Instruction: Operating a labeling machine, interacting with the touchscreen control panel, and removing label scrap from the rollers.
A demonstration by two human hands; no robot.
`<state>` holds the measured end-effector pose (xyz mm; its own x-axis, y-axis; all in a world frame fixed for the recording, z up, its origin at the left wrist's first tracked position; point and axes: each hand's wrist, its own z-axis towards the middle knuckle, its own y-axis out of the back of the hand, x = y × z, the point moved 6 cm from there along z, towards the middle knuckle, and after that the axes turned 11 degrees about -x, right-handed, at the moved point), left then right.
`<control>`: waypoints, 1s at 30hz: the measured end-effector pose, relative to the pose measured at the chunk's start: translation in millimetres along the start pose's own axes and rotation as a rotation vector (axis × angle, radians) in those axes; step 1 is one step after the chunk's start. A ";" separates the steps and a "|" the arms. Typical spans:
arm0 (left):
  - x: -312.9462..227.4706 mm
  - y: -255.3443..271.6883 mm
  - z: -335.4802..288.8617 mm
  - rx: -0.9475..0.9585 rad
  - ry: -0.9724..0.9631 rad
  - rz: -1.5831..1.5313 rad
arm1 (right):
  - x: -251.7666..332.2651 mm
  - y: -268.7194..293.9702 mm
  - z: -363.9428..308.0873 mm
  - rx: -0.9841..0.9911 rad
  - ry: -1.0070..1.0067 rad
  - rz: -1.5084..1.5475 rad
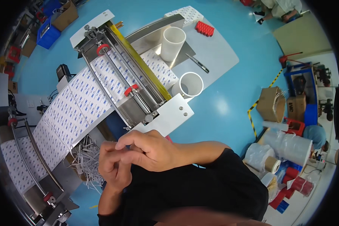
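Note:
In front of my chest, my left hand (115, 167) and my right hand (150, 150) meet with curled fingers. The right fingertips press against the left fingers; anything pinched between them is too small or hidden. Just beyond my hands lies the white end plate (169, 116) of a roller machine. Its metal rollers (120, 77) carry red collars. Under them runs a wide white sheet (77, 100) with a repeated blue print, stretching to a second roller unit (34, 165) at the lower left.
Two white tubes (173, 43) (191, 84), a pen (197, 63) and a red ridged block (205, 28) are on the grey table (218, 52). Shredded strips (87, 158) fill a box by my left arm. Cartons (271, 105) and wrapped rolls (290, 145) stand right; another person (282, 9) is far right.

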<state>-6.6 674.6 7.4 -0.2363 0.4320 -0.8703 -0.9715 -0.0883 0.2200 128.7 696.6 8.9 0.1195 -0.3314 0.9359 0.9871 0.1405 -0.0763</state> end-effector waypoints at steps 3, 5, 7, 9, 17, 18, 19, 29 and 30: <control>7.0 -2.6 -17.7 -0.012 0.101 -0.139 | 5.5 35.0 -12.4 0.142 0.056 0.065; 23.2 3.4 -22.9 -0.172 0.047 0.109 | 2.6 97.9 -15.2 0.035 0.295 0.120; 43.2 -5.8 -31.3 -0.253 0.193 0.086 | -18.0 181.8 -19.4 -0.473 0.332 0.122; 71.9 -14.9 -45.5 -0.435 0.468 0.008 | -87.3 273.0 -19.2 -0.926 0.052 -0.103; 73.9 -40.3 -51.3 -0.437 0.478 0.390 | -267.5 352.0 -46.5 -0.794 -0.275 -0.644; 73.9 -40.7 -52.1 -0.473 0.502 0.313 | -260.2 347.0 -40.5 -0.760 -0.171 -0.785; 68.7 -38.8 -51.2 -0.471 0.499 0.359 | -258.8 346.1 -41.6 -0.783 -0.155 -0.789; 64.4 -36.5 -54.2 -0.415 0.538 0.443 | -263.0 346.4 -56.9 -0.826 -0.106 -0.740; 64.8 -35.7 -55.1 -0.437 0.525 0.406 | -264.2 347.0 -58.0 -0.829 -0.107 -0.740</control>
<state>11.7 656.4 -81.1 -0.4459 -0.1798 -0.8769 -0.7010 -0.5390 0.4670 445.8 778.8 -284.8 -0.4973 0.0118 0.8675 0.5818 -0.7372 0.3435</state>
